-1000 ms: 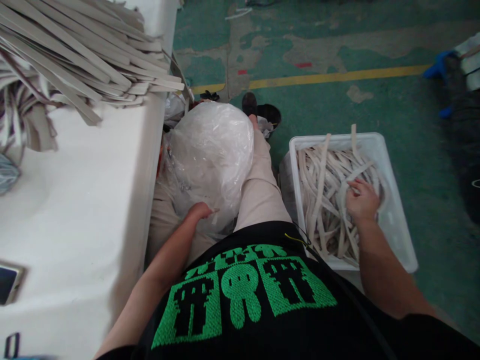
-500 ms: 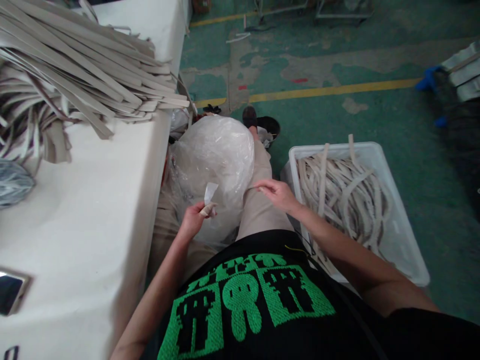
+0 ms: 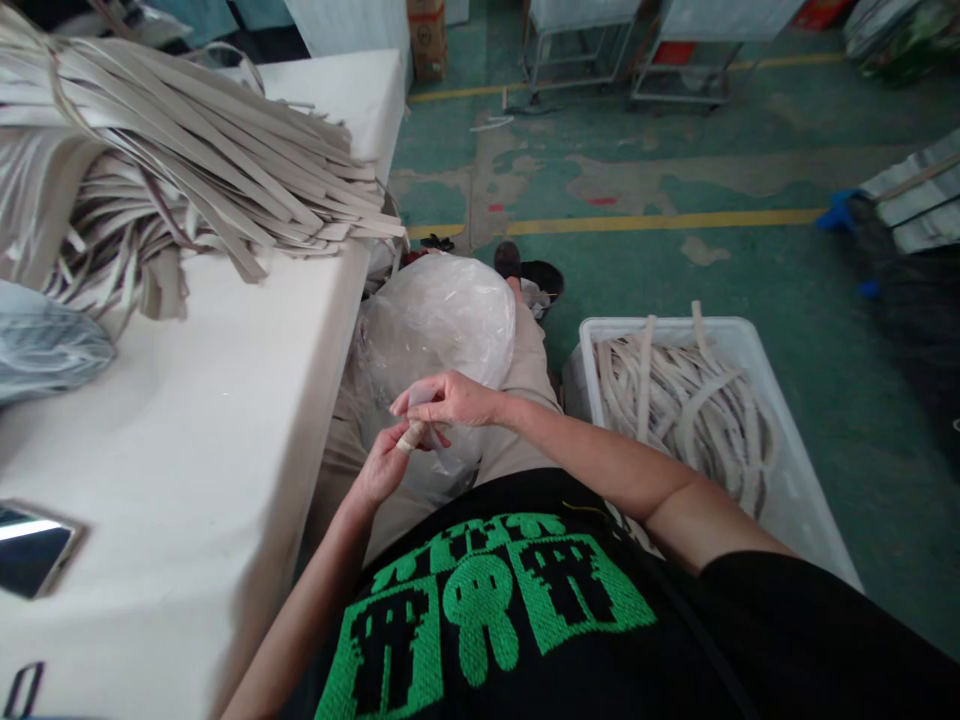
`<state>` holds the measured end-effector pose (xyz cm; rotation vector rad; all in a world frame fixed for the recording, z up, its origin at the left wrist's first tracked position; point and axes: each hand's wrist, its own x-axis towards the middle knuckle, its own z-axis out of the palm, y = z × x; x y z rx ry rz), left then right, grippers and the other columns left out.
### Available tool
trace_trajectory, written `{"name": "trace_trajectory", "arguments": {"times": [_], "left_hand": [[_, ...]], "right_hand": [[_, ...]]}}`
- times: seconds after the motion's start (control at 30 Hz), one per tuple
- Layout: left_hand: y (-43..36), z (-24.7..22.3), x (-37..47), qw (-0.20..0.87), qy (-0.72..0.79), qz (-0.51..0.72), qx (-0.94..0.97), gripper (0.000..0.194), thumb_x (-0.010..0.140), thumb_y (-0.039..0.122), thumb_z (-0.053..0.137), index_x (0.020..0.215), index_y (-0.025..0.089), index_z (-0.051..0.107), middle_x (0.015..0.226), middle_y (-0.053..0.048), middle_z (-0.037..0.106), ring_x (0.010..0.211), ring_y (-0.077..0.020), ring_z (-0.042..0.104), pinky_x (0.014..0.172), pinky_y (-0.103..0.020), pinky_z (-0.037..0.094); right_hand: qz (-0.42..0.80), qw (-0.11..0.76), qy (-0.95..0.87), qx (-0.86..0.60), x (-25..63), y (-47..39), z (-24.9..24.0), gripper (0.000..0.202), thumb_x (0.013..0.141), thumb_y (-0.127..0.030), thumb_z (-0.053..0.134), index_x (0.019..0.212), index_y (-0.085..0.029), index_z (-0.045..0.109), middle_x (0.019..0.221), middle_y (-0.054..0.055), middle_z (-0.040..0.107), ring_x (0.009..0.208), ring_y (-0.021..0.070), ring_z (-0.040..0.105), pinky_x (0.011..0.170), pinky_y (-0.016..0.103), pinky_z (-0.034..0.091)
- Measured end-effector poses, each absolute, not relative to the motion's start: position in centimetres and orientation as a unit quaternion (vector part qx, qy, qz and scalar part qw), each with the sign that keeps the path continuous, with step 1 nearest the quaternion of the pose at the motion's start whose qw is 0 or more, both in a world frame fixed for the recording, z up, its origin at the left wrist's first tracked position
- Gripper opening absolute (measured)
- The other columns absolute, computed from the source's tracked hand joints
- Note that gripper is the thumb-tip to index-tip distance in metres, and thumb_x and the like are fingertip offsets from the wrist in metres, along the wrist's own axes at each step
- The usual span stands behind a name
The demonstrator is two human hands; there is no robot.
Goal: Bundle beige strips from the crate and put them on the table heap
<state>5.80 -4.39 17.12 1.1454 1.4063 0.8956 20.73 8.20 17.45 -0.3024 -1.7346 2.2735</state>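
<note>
My left hand (image 3: 386, 462) is closed on a small piece whose shape is mostly hidden, with a beige wrap (image 3: 410, 437) around its thumb. Right above it, my right hand (image 3: 457, 400) pinches a whitish slip (image 3: 424, 394) that rises from between the hands. The two hands meet over a clear plastic bag (image 3: 442, 310) lying across my lap.
Bundles of beige strips (image 3: 247, 150) lie on the white table (image 3: 187, 450) at left, with a phone (image 3: 34, 550) nearer me. To the right, a white bin (image 3: 806, 490) holds more strips (image 3: 675, 400). Wheeled carts (image 3: 581, 50) stand on the green floor.
My right hand has moved left from beside my knee to my left hand and now touches the whitish slip. The view has tilted up a little, showing more of the carts.
</note>
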Motion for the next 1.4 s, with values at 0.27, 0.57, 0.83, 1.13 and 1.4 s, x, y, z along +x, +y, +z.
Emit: {"name": "trace_trajectory", "arguments": {"times": [0.27,0.57,0.83,1.13,1.4], "left_hand": [[-4.3,17.9,5.9,0.576,0.554,0.376,0.469,0.050,0.092,0.057,0.055,0.084,0.013,0.077,0.086,-0.013,0.076,0.086,-0.0245,0.068,0.088,-0.037,0.051],[-5.1,16.2,6.1,0.555,0.587,0.364,0.463,0.034,0.081,0.050,0.070,0.081,0.016,0.077,0.074,-0.006,0.074,0.069,-0.0166,0.063,0.073,-0.028,0.049],[-5.3,15.7,3.5,0.310,0.728,0.255,0.555,0.029,0.088,0.043,0.057,0.083,0.023,0.078,0.079,-0.001,0.077,0.077,-0.0195,0.070,0.073,-0.028,0.049],[-1.9,18.8,3.7,0.057,0.638,0.159,0.751,0.031,0.092,0.024,0.054,0.114,0.024,0.076,0.088,-0.008,0.076,0.080,-0.0229,0.068,0.072,-0.030,0.050],[1.1,21.7,1.4,0.046,0.675,0.205,0.708,0.049,0.087,0.038,0.061,0.132,0.020,0.064,0.134,-0.013,0.065,0.122,-0.0289,0.059,0.103,-0.039,0.045]], "right_hand": [[0.707,0.172,-0.680,-0.086,20.6,9.7,19.7,0.014,0.090,-0.020,0.063,0.095,-0.013,0.074,0.094,0.005,0.075,0.089,0.0131,0.067,0.081,0.024,0.051],[0.667,0.394,-0.549,-0.313,23.0,15.3,20.0,0.032,0.092,-0.045,0.063,0.103,-0.016,0.070,0.088,0.005,0.076,0.069,0.0111,0.067,0.060,0.019,0.052],[0.377,0.422,-0.646,-0.512,30.5,18.6,17.0,0.021,0.092,-0.027,0.057,0.102,-0.017,0.072,0.102,0.009,0.074,0.095,0.0218,0.069,0.090,0.039,0.055],[0.648,0.151,-0.722,-0.192,24.1,12.0,15.8,0.031,0.091,-0.043,0.064,0.101,-0.016,0.076,0.099,0.006,0.075,0.095,0.0187,0.068,0.091,0.032,0.051],[0.808,0.144,-0.541,-0.182,20.8,9.7,16.7,0.036,0.085,-0.049,0.071,0.092,-0.014,0.077,0.095,0.009,0.077,0.090,0.0172,0.070,0.078,0.027,0.049]]}}
